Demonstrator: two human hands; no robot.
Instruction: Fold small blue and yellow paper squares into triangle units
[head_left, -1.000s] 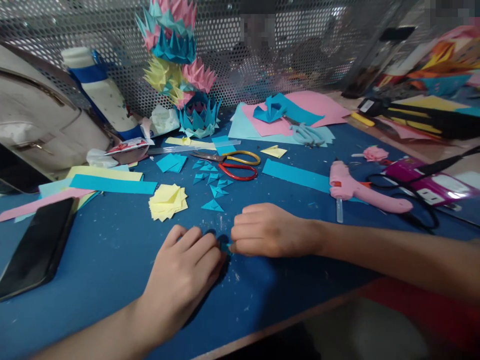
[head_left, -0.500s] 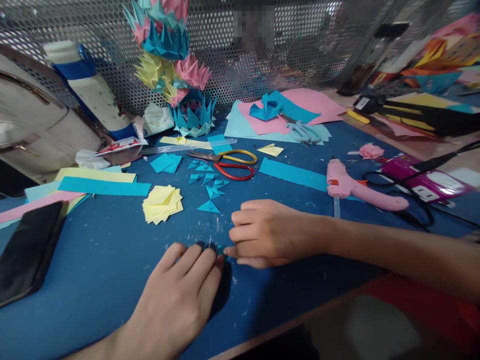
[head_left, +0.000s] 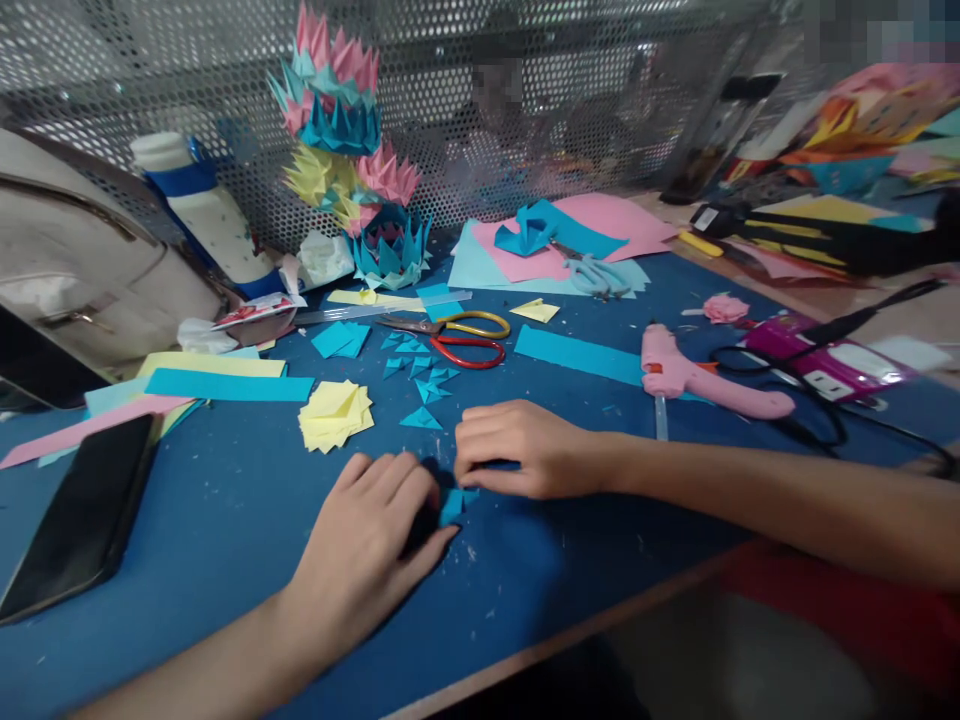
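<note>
A small folded piece of blue paper lies on the blue table between my hands. My left hand is at its left, fingers curled over its edge and thumb stretched along its near side. At its upper right, my right hand has curled fingers, the tips close to the paper's right corner; whether they pinch it is hidden. Beyond my hands lie several small blue folded triangles, a stack of yellow paper squares and blue squares. Scissors with yellow and red handles lie behind.
A pink glue gun and a purple power strip with a black cable are at right. A phone and paper strips lie left. Behind stand a bottle, a bag and a paper flower tower.
My fingers have moved apart from each other, and more of the small blue paper shows between them. My left thumb has spread outward. The camera view has shifted slightly.
</note>
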